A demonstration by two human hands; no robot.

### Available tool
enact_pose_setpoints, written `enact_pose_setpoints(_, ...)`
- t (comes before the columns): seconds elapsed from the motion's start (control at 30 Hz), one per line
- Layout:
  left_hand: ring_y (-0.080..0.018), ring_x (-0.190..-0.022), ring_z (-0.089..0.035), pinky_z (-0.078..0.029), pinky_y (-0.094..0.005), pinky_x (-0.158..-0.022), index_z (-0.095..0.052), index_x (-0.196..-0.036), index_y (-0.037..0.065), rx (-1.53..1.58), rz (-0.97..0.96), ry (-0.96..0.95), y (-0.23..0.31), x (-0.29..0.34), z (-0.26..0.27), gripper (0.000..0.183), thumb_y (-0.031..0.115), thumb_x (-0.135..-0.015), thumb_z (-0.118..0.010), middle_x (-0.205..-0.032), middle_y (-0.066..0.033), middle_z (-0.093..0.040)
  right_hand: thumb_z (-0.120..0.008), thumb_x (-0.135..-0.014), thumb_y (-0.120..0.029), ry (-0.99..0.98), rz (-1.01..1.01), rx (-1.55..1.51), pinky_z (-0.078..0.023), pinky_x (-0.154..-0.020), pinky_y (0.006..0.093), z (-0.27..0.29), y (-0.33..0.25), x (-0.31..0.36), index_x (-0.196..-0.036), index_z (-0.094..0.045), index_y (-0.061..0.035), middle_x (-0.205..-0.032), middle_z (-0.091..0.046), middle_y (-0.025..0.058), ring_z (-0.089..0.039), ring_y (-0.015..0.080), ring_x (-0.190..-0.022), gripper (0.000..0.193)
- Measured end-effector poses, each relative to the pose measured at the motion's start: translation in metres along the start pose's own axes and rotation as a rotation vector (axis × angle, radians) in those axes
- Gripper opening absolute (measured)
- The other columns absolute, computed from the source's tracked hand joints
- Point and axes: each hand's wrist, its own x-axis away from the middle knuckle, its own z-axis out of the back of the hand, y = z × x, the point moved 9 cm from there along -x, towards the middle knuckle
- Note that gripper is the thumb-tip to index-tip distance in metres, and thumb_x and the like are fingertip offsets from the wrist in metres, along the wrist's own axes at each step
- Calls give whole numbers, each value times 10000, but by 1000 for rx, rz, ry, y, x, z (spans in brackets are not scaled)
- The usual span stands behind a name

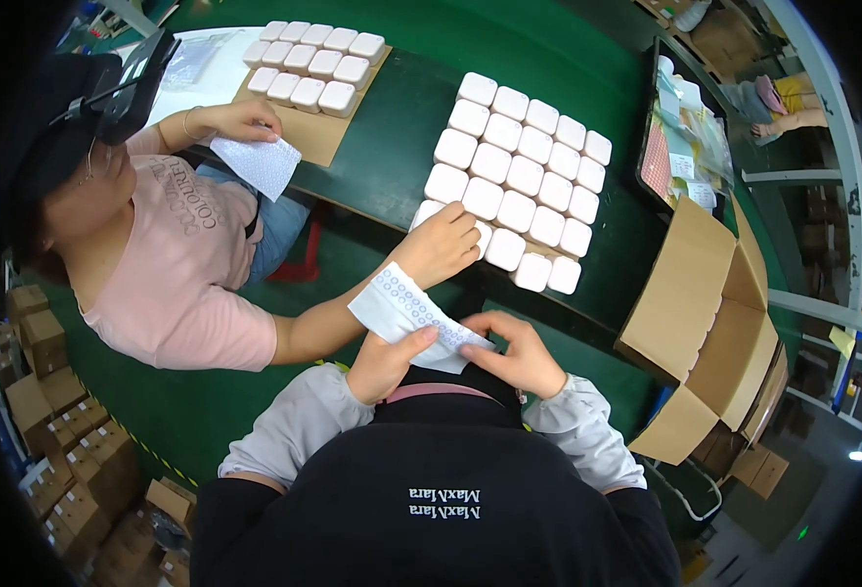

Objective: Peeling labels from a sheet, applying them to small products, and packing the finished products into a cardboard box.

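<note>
**Sheet of round stickers (392, 301) held in front of my body**

My left hand (378, 366) grips the white sheet, thumb on top, while my right hand (527, 354) holds its other end, thumb and fingers closed on it. The sheet is in the air, between me and the green worktop (403, 129). There, white rounded-square cases (490, 162) lie in rows, with 1 co-worker's hand (436, 247) at their near left corner. An open cardboard box (675, 293) stands to the right.

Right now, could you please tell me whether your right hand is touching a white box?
No, the right hand grips a sheet together with the left hand.
</note>
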Motion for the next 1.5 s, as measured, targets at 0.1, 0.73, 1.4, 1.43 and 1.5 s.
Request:
enact_pose_setpoints(0.1, -120, -1026, -560, -458, -284, -899, -535, -1193, -16, -268, 140, -15, 0, 8, -1, 311, 64, -905, -621, -1117, -61, -601, -702, -847, -113, -303, -409, -202, -446, -739, 241, -8, 25, 25, -1079, -625, -3, -898, -625, 27, -552, 92, -831, 269)
enact_pose_setpoints(0.73, -207, -969, -633, -507, -299, -818, -465, -1305, -17, -764, -303, 109, 245, -206, 5, 456, 110, -895, -618, -1129, -115, -629, -877, -608, -336, 650, -11, 785, -299, -1013, 501, 96, 110, 16, -1389, -388, -86, -1457, -278, 239, -328, 412, -1302, 955)
enact_pose_setpoints(1.4, -256, -1150, -538, -441, -423, -927, -477, -1331, 18, -915, 263, 125, 59, -270, 25, 742, 639, -947, -349, -1282, -123, -560, -454, -994, -413, 672, -468, -296, -417, -970, 314, 174, 224, -67, -1289, -519, 72, -1235, -600, 164, -570, 221, -1109, 572)
enact_pose_setpoints(1.43, -251, -1151, -540, -446, -408, -927, -474, -1332, 14, -920, 222, 136, 60, -272, 22, 739, 634, -948, -359, -1286, -125, -558, -502, -971, -438, 690, -452, -370, -435, -942, 304, 174, 220, -69, -1273, -529, 81, -1210, -610, 162, -578, 202, -1079, 600)
enact_pose_setpoints(1.5, -263, -1160, -537, -433, -400, -952, -457, -1337, -22, -947, 214, 151, 57, -271, 22, 742, 609, -962, -352, -1282, -145, -558, -530, -953, -451, 692, -472, -338, -439, -935, 302, 172, 222, -72, -1271, -525, 85, -1206, -608, 170, -578, 204, -1075, 624)
